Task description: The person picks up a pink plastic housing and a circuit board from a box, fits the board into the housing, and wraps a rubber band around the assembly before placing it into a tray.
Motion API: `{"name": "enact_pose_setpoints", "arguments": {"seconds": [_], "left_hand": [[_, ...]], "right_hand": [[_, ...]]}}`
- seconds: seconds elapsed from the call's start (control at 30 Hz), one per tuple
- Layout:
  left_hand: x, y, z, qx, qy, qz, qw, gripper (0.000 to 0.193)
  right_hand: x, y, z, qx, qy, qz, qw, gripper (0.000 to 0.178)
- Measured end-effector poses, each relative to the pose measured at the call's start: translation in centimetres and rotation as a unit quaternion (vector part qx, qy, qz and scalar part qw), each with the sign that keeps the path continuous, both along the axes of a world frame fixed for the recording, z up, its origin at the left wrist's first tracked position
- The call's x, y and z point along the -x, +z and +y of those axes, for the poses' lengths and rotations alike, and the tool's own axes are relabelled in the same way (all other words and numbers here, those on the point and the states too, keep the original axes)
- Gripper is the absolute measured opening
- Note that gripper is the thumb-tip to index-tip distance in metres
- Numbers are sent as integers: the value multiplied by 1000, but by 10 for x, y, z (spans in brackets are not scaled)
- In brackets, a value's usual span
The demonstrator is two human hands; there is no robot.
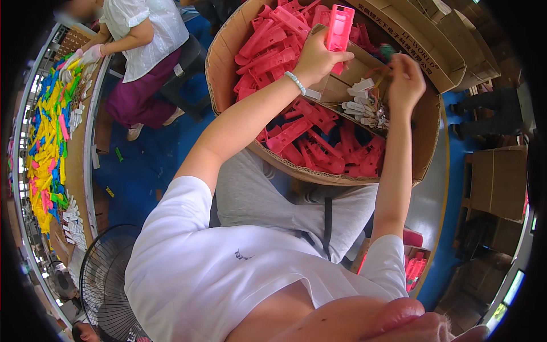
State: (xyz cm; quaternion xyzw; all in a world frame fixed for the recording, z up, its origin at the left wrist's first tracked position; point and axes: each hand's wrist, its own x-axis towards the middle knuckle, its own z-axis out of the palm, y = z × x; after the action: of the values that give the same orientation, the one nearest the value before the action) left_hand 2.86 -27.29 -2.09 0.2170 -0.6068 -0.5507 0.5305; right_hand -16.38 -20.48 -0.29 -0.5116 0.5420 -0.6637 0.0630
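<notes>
My left hand (317,58) is closed around a long pink plastic shell (340,27), held upright with its hollow, ribbed side showing. Beneath it lies a heap of similar pink shells (265,45) in a large cardboard box (215,80). My right hand (407,85) hovers over the right part of the box, its fingers curled together. A small blurred green item (387,51) shows at those fingertips; its kind is unclear. Below that hand, small white plastic parts with thin wires (364,104) sit in a cardboard compartment among the shells.
At left, a person in a white shirt (154,34) works at a long bench heaped with coloured plastic pieces (51,142). A black fan (111,279) stands at lower left. Cardboard cartons (498,182) are stacked at right. A box of red parts (417,265) sits beside my right arm.
</notes>
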Motion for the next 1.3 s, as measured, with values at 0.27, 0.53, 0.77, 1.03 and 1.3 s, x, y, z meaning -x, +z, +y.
{"name": "enact_pose_setpoints", "arguments": {"seconds": [0.27,0.53,0.77,1.03,1.3], "left_hand": [[-7,-2,-31,-233,-64,80,967,34],[-1,-3,-12,-176,-97,135,970,32],[-1,1,3,-182,-75,146,970,29],[8,-3,2,-63,0,124,990,27],[5,6,14,-6,-8,139,990,32]], "right_hand": [[67,-6,4,41,-20,-126,991,12],[48,11,7,44,-105,42,993,11],[-16,-2,-4,-141,304,-149,930,14],[-38,-4,-9,-135,287,-180,931,14],[-48,2,-1,-126,246,-152,949,13]]}}
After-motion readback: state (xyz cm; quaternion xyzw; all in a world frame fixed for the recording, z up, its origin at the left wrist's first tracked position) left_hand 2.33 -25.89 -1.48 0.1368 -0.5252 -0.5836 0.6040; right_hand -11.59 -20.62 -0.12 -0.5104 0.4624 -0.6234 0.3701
